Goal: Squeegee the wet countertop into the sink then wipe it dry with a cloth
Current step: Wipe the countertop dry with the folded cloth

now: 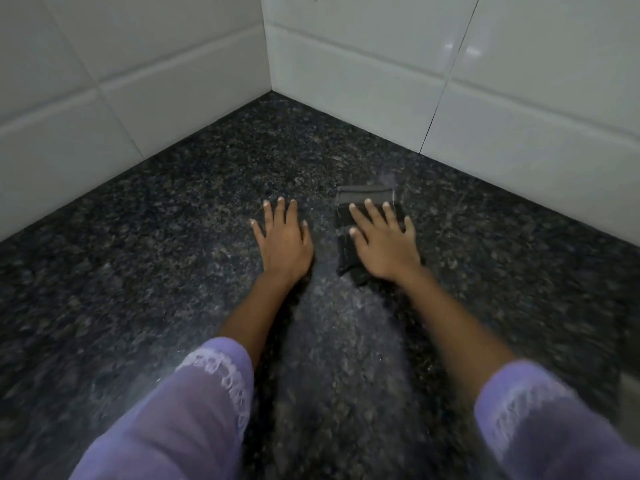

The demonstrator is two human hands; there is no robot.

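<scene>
Head view shows a dark speckled stone countertop [173,271] filling most of the frame, running back into an inside corner. White tiled walls [138,64] rise from its far edges on both sides and meet at that corner, with a pale band of tile along the base. A lighter, hazy streak runs down the counter surface between the two forearms toward the near edge; whether it is moisture or glare cannot be told. Both arms reach forward from the bottom of the frame, each in a lilac sleeve [194,403] with white lace trim at the cuff, pushed up to leave the forearm bare. A dark folded cloth [363,199] lies flat on the counter right of centre, well short of the corner, its far hem visible beyond the fingertips. The right hand [384,244] rests palm down on top of this cloth, fingers extended and spread, pressing on it rather than curled around it. The left hand [284,240] lies palm down directly on the bare counter just beside the cloth, apart from it, fingers straight and slightly fanned, holding nothing. Edges of the frame are blurred.
</scene>
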